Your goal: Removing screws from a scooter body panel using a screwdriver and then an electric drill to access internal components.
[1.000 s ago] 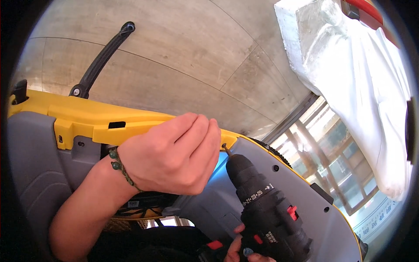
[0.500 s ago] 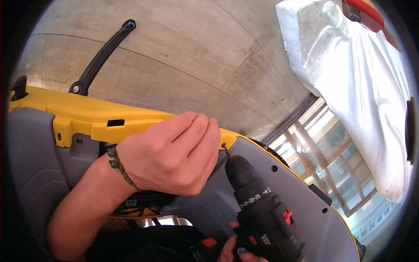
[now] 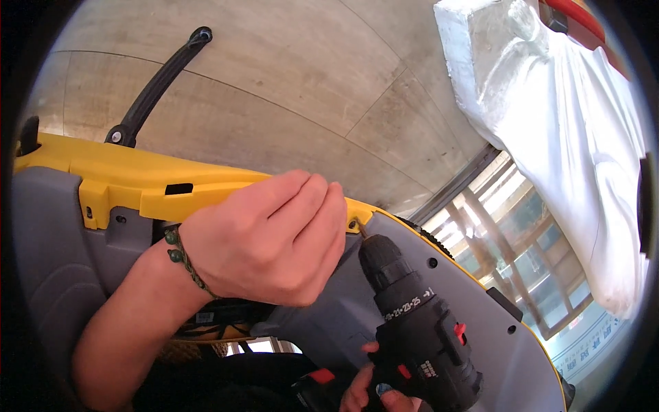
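Observation:
A black cordless drill (image 3: pixel 419 336) with red switches is in my right hand (image 3: pixel 374 395), whose fingers wrap its grip near the lower edge. Its thin bit points up to the yellow trim (image 3: pixel 123 172) of a grey plastic body (image 3: pixel 405 275). The bit's tip sits just right of a small screw hole (image 3: pixel 353 224) in the trim. My left hand (image 3: pixel 271 237), with a beaded green bracelet (image 3: pixel 182 257) at the wrist, is closed over the trim, left of that hole. Its fingertips are hidden, so what they pinch cannot be seen.
A black curved arm (image 3: pixel 161 86) juts from the trim over the wood-look floor (image 3: pixel 274 75). White sheeting (image 3: pixel 556 137) covers something at the right, beside a wooden frame (image 3: pixel 511 240). Dark holes dot the grey body's right side.
The drill has shifted slightly right, and its bit has come off the screw hole to stand beside it. My left hand stays nearly in place.

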The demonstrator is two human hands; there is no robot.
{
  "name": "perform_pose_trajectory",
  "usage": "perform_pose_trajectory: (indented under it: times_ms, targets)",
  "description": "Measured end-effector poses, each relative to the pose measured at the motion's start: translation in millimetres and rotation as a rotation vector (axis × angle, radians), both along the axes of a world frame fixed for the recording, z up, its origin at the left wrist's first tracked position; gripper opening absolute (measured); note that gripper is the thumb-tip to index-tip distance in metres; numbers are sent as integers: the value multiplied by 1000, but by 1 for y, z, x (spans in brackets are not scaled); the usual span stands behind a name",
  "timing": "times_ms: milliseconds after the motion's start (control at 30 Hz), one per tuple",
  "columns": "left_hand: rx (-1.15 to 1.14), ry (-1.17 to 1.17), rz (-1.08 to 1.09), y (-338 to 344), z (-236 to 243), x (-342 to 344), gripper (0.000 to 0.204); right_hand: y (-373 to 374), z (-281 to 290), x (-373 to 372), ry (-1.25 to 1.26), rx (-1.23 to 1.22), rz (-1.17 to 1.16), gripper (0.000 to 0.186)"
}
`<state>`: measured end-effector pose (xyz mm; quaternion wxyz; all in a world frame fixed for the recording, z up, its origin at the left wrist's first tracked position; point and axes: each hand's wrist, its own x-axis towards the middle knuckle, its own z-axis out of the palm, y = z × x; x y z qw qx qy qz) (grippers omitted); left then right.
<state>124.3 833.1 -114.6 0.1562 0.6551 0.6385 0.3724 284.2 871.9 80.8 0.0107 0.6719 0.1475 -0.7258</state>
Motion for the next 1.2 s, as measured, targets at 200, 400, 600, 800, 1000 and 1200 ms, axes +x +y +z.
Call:
perform_pose_trajectory:
  times_ms: [200, 400, 600, 800, 1000, 1200]
  targets:
    - [-11, 27, -30, -1, 2, -2, 18, 0, 0, -5, 7, 15, -24, 50]
    - [4, 18, -40, 1, 1, -2, 19, 3, 0, -9, 7, 47, -42, 51]
    - [3, 52, -45, 0, 2, -3, 20, 1, -4, -12, 5, 68, -80, 51]
    - [22, 38, -54, 1, -1, 0, 22, -11, -5, -9, 7, 101, -149, 52]
    - [4, 47, -95, 2, -3, -1, 20, -31, -5, -2, 11, 134, -254, 53]
    - [-38, 146, -128, 7, -4, 0, 25, -52, -10, 5, 24, 189, -375, 54]
